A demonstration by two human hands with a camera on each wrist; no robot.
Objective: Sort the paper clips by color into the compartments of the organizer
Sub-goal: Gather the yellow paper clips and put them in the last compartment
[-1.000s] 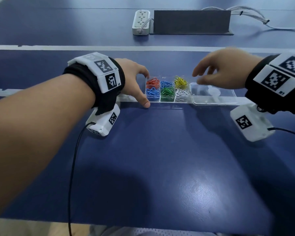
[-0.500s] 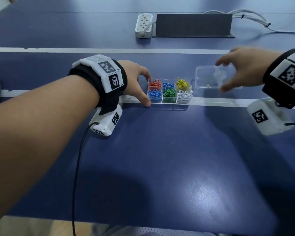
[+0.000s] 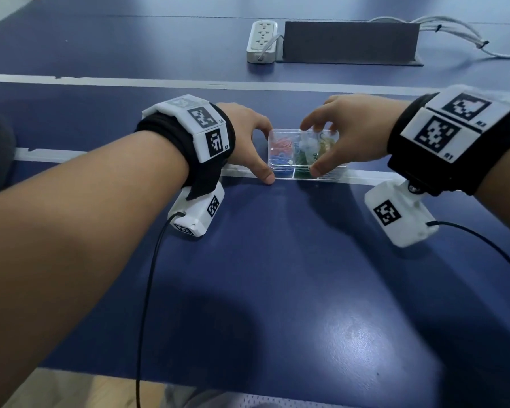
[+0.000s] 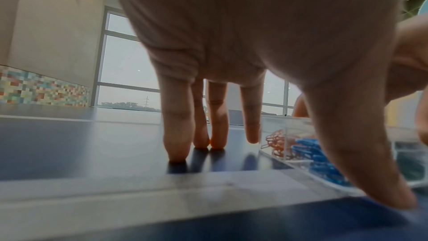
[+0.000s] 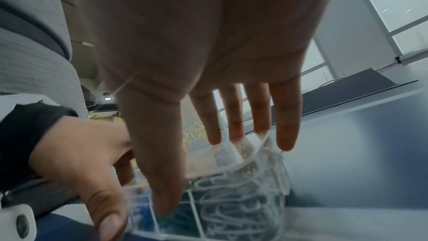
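Observation:
A clear organizer (image 3: 289, 175) sits on the white line of the blue table. Red clips (image 4: 275, 140) and blue clips (image 4: 319, 160) fill its left compartments; white clips (image 5: 236, 213) lie at its right end. My right hand (image 3: 315, 147) pinches the clear lid (image 3: 283, 142) between thumb and fingers and holds it tilted just over the compartments. The lid (image 5: 231, 155) blurs the clips beneath. My left hand (image 3: 259, 154) rests at the organizer's left end, thumb (image 4: 370, 171) at the front corner, three fingers standing straight on the table.
A white power strip (image 3: 261, 41) and a dark grey panel (image 3: 351, 42) stand at the far side, with white cables (image 3: 454, 33) running off to the right. Black cords hang from both wrist cameras over the near table.
The right hand lifted the lid from beside the organizer, swung it out to the right, and has now carried it left over the compartments. The left hand has stayed at the organizer's left end.

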